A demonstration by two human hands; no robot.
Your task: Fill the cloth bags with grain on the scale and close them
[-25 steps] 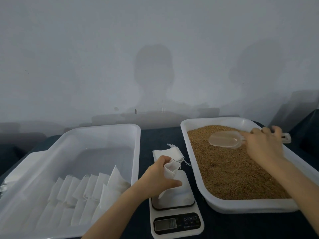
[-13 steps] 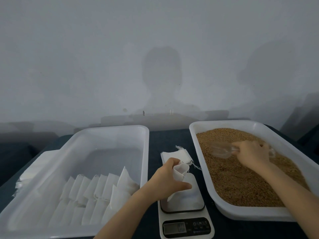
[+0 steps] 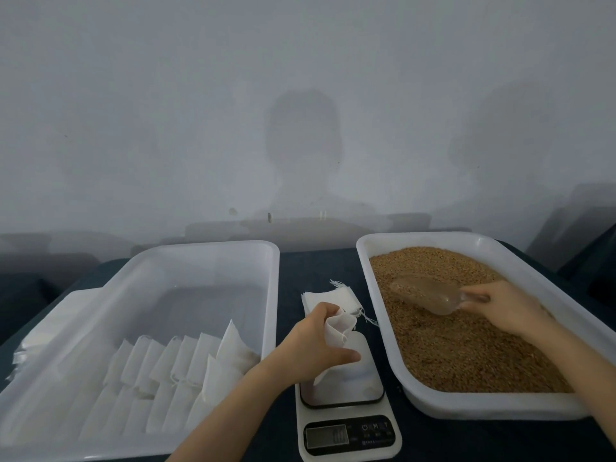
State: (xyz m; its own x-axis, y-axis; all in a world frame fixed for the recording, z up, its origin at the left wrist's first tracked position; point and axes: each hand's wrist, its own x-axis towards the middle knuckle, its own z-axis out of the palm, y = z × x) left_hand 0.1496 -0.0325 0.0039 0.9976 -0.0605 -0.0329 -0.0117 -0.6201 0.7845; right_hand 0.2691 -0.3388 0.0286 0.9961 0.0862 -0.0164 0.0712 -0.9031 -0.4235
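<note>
A white cloth bag [image 3: 338, 331] stands with its mouth up on the plate of a small white digital scale [image 3: 373, 400]. My left hand [image 3: 311, 345] grips the bag near its top. In the white tub [image 3: 376, 321] on the right lies brown grain [image 3: 466, 355]. My right hand [image 3: 503, 306] holds the handle of a clear plastic scoop [image 3: 426, 293], whose bowl lies low in the grain with grain inside it. A small stack of flat empty bags [image 3: 328, 298] rests on the dark table just behind the scale.
A large white tub [image 3: 213, 255] on the left holds several white bags [image 3: 186, 365] standing in rows at its near end. More white cloth [image 3: 43, 331] lies at that tub's left side. A pale wall rises directly behind the table.
My right hand has brought the scoop down from above the grain and pushed it in; it now carries grain. My left hand keeps its hold on the bag.
</note>
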